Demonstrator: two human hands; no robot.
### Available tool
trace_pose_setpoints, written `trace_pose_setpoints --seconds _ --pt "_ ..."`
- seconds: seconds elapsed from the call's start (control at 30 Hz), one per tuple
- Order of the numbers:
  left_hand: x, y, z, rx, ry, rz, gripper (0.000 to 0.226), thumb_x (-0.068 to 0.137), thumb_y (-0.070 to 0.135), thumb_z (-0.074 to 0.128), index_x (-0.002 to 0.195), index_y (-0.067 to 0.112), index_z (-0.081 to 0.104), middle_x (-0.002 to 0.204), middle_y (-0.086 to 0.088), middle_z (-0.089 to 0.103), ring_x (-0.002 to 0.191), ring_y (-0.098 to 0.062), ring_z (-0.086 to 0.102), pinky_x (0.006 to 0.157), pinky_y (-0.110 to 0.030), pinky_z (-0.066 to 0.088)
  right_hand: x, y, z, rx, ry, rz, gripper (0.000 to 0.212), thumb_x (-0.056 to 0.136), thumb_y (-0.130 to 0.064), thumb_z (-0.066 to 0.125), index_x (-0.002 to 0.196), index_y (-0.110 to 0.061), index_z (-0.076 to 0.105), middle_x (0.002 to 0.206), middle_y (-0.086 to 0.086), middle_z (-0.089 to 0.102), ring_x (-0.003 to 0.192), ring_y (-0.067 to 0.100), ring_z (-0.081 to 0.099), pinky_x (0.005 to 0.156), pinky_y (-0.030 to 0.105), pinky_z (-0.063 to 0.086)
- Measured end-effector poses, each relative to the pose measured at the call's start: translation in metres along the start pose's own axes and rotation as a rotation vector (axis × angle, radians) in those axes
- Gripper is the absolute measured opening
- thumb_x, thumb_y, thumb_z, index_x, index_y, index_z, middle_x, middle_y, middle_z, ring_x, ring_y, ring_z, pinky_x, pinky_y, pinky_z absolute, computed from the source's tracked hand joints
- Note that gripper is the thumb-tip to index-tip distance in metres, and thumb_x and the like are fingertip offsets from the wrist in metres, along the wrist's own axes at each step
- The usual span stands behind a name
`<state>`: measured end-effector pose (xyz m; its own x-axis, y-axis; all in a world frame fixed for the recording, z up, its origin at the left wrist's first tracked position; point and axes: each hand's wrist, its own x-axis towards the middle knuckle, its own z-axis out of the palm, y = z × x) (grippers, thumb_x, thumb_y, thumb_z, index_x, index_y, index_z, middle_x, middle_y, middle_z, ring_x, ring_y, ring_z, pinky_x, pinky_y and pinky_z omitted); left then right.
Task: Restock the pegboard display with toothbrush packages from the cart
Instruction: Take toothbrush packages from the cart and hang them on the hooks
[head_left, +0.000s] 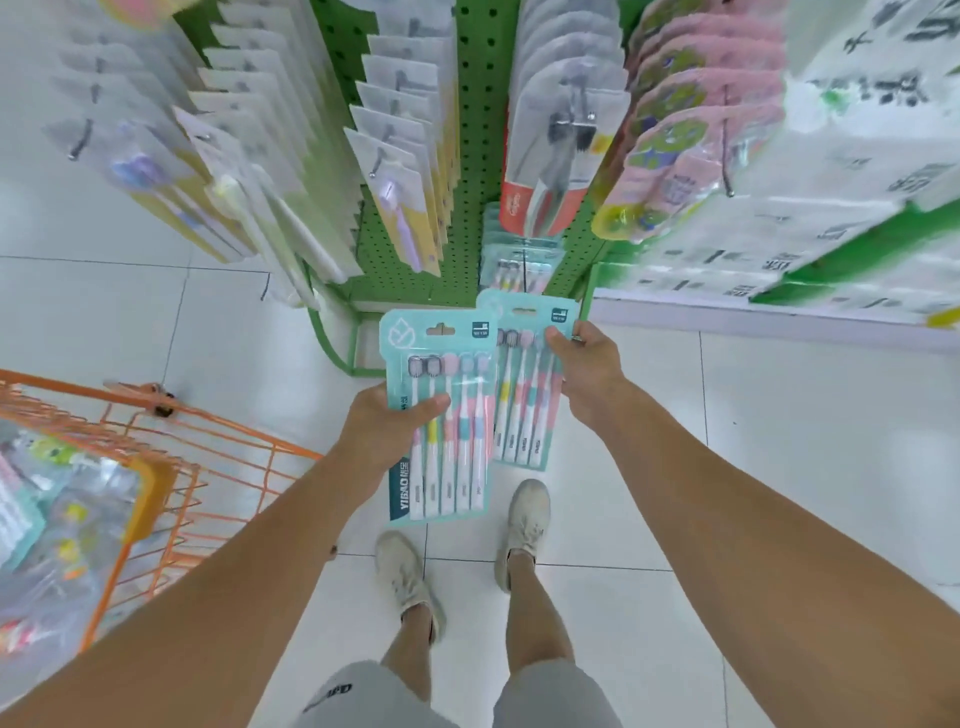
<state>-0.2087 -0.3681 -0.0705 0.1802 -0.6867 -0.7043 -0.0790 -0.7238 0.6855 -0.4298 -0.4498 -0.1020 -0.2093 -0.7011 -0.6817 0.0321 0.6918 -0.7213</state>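
Note:
My left hand grips a teal toothbrush package by its left edge, thumb across the front. My right hand holds a second teal toothbrush package by its right edge, partly tucked behind the first. Both packs hang upright in front of the green pegboard display. Low on the pegboard, just above the held packs, hang more teal packages of the same kind. The orange wire cart at my left holds several more packaged goods.
Hooks on the pegboard carry rows of white-backed toothbrush packs, a red-based pack and pink packs. A shelf of white and green wrapped goods stands at the right. My feet are on the white tiled floor below.

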Motion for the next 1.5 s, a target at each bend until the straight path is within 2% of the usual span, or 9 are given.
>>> trace_pose_setpoints --seconds 0.17,0.3,0.53,0.8,0.93,1.07,1.27,1.37,1.5 --pt "0.026 -0.001 0.025 0.013 0.016 -0.015 0.007 0.088 0.030 0.076 0.092 0.024 0.074 0.090 0.000 0.078 0.088 -0.024 0.074 0.084 -0.039 0.058 0.058 0.010 -0.004 -0.074 -0.018 -0.003 0.008 0.097 -0.019 0.067 0.102 -0.025 0.068 0.104 0.006 0.070 0.093 0.024 0.063 0.090 0.039 0.053" --pt "0.036 -0.002 0.038 0.010 0.016 -0.034 0.006 0.088 0.030 0.075 0.092 0.026 0.073 0.090 0.003 0.078 0.086 -0.021 0.074 0.083 -0.038 0.058 0.071 0.014 -0.005 -0.104 -0.063 -0.019 0.006 0.096 -0.021 0.068 0.099 -0.026 0.069 0.096 0.003 0.070 0.087 0.021 0.061 0.079 0.033 0.051" --pt "0.046 -0.001 0.045 -0.061 0.034 -0.056 0.009 0.088 0.024 0.075 0.096 0.020 0.074 0.090 0.002 0.078 0.076 -0.013 0.072 0.064 -0.023 0.052 0.075 0.019 -0.008 0.052 -0.164 -0.039 0.018 0.100 -0.010 0.061 0.117 -0.010 0.067 0.100 0.006 0.071 0.094 0.025 0.066 0.088 0.042 0.054" --pt "0.058 -0.009 0.046 0.015 0.016 -0.063 0.015 0.091 0.028 0.072 0.100 0.017 0.072 0.090 0.001 0.078 0.081 -0.017 0.074 0.064 -0.023 0.053 0.110 0.004 0.008 -0.081 -0.043 -0.051 0.006 0.098 -0.020 0.065 0.095 -0.023 0.068 0.089 -0.003 0.069 0.086 0.023 0.062 0.085 0.040 0.052" --pt "0.064 -0.010 0.046 0.001 -0.033 -0.066 0.021 0.089 0.025 0.075 0.106 0.013 0.072 0.098 -0.003 0.078 0.092 -0.023 0.074 0.081 -0.034 0.058 0.128 -0.015 0.011 -0.221 0.036 -0.038 0.033 0.097 -0.028 0.066 0.126 -0.012 0.063 0.112 0.000 0.065 0.101 0.021 0.059 0.090 0.028 0.045" --pt "0.065 -0.005 0.055 -0.019 -0.048 -0.042 0.007 0.087 0.014 0.076 0.091 0.018 0.072 0.085 0.003 0.077 0.072 -0.013 0.072 0.065 -0.021 0.059 0.108 -0.025 -0.007 -0.243 0.138 0.022 0.017 0.100 -0.034 0.059 0.096 -0.018 0.059 0.094 0.002 0.062 0.091 0.024 0.055 0.082 0.034 0.045" --pt "0.065 0.001 0.075 -0.023 -0.120 -0.037 0.014 0.082 0.013 0.081 0.094 0.018 0.075 0.091 0.001 0.079 0.085 -0.021 0.075 0.081 -0.036 0.060 0.023 -0.008 -0.030 0.043 -0.410 0.066 0.037 0.103 -0.038 0.052 0.123 -0.010 0.067 0.107 0.002 0.075 0.094 0.019 0.070 0.090 0.043 0.055" --pt "0.066 0.001 0.080 0.076 -0.092 -0.024 0.014 0.082 0.016 0.082 0.094 0.017 0.075 0.093 -0.002 0.078 0.088 -0.023 0.075 0.085 -0.041 0.060 0.013 -0.004 -0.038 0.117 -0.422 0.005 0.045 0.096 -0.042 0.056 0.125 -0.008 0.063 0.110 0.004 0.073 0.096 0.018 0.070 0.088 0.043 0.058" --pt "0.070 0.003 0.083 0.227 -0.065 0.056 0.011 0.083 0.020 0.081 0.090 0.024 0.072 0.090 0.004 0.076 0.086 -0.021 0.072 0.081 -0.036 0.059 0.021 0.000 -0.035 -0.033 -0.317 -0.054 0.025 0.102 -0.013 0.057 0.118 0.006 0.059 0.100 0.017 0.066 0.087 0.023 0.068 0.068 0.035 0.063"
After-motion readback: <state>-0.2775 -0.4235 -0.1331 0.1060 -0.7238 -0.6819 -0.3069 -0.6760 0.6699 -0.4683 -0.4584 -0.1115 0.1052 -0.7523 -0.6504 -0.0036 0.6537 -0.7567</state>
